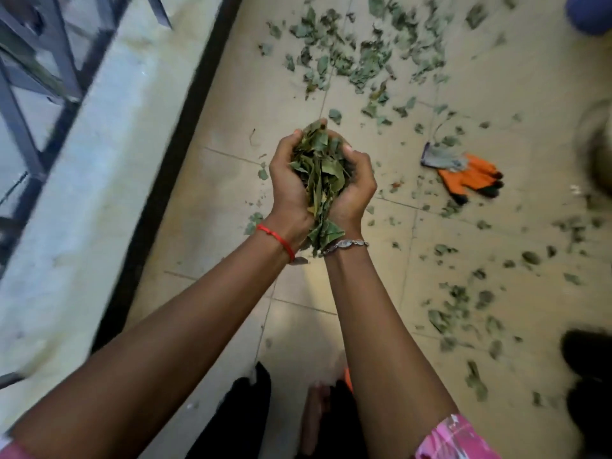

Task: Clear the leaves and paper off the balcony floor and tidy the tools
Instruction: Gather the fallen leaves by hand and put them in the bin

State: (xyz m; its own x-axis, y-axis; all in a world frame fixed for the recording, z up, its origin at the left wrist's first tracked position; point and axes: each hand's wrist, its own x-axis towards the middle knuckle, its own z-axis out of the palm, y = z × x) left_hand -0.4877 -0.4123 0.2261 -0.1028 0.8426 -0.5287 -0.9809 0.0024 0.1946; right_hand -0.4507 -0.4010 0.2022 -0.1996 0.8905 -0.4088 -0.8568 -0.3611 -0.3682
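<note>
- Held: left hand (289, 183) and right hand (356, 190) cupped side by side, fingers curled round one bundle of leaves (318, 167); it runs 12 to 6 o'clock, its tail hanging at the wrists.
- On the floor (231, 127): loose leaves (357, 58), thickest at 12 to 1 o'clock from the hands; more at 4 o'clock, nearer the right hand.
- Tool: glove (470, 175), 3 o'clock.

Dim warm light, blurred, distorted edges.
</note>
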